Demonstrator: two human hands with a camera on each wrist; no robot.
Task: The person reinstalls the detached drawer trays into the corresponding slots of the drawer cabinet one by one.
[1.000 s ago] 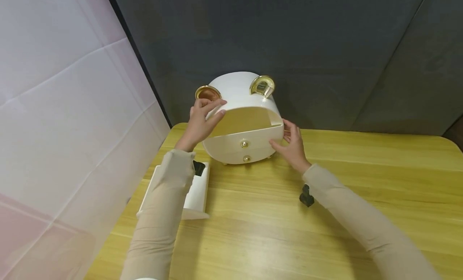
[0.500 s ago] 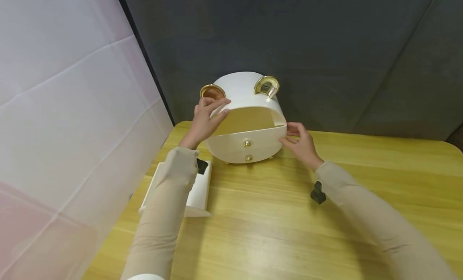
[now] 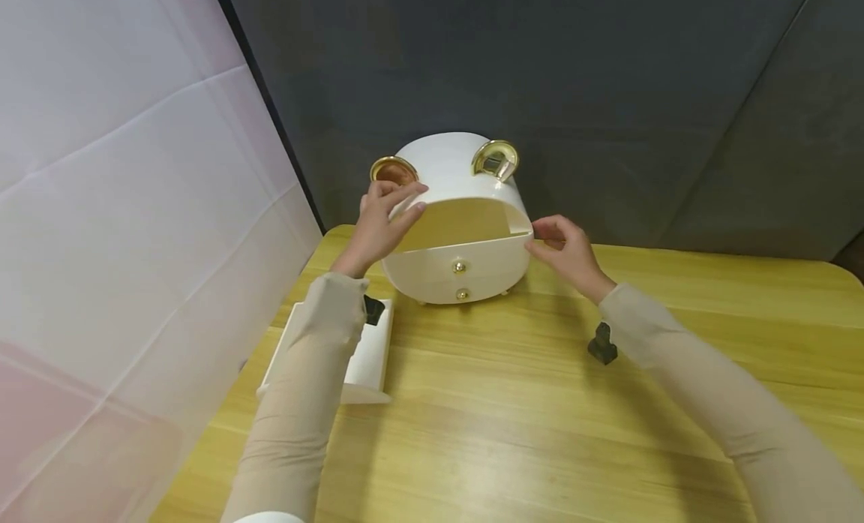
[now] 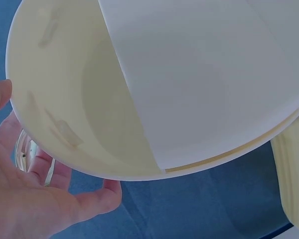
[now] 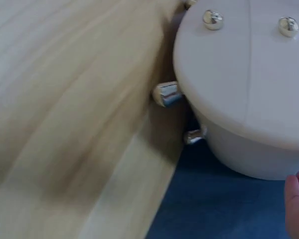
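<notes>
Fingers [image 3: 405,200] of my left hand [image 3: 378,226] curl round the white cabinet [image 3: 459,230] at its open upper rim. My right hand [image 3: 567,254] pinches its right edge on the table [image 3: 540,418].

Right wrist view blurs the table [image 5: 65,124] — right hand [image 5: 298,199] cut off at the edge.

Head view looks down; wrist views closely share the white box [image 3: 455,230]

Your yellow wooden table [image 3: 513,433] carries the round white drawer box [image 3: 459,272] on small metal feet; a white tray [image 3: 367,362] lies left of the box, nearer you.
</notes>
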